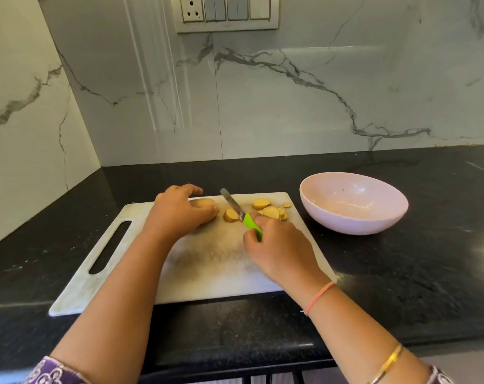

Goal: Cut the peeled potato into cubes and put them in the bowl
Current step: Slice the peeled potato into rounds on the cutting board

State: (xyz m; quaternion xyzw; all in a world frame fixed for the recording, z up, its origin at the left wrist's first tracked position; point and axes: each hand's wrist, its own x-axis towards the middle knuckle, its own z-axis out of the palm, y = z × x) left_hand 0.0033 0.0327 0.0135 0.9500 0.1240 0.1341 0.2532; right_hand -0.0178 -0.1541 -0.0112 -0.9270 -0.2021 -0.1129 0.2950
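Gold bangle (pixel 391 361) on my right arm, nearest. Peeled potato (pixel 204 202): pale yellow, far side of white cutting board (pixel 221 275), long axis left-right, cut end facing right. Left hand (pixel 180 214) curled over it, gripping. Right hand (pixel 277 245) clamped on green-handled knife (pixel 235 206), blade touching round slices (pixel 271 211). Pink bowl (pixel 354 224) right of board.

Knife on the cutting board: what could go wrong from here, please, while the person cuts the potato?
1. The left hand grips the potato close to the knife blade; a slip might cut its fingers.
2. The cut pieces are round slices, not cubes; if they go into the bowl like this, the task fails.
3. Some slices lie near the far right corner of the cutting board and might roll off.
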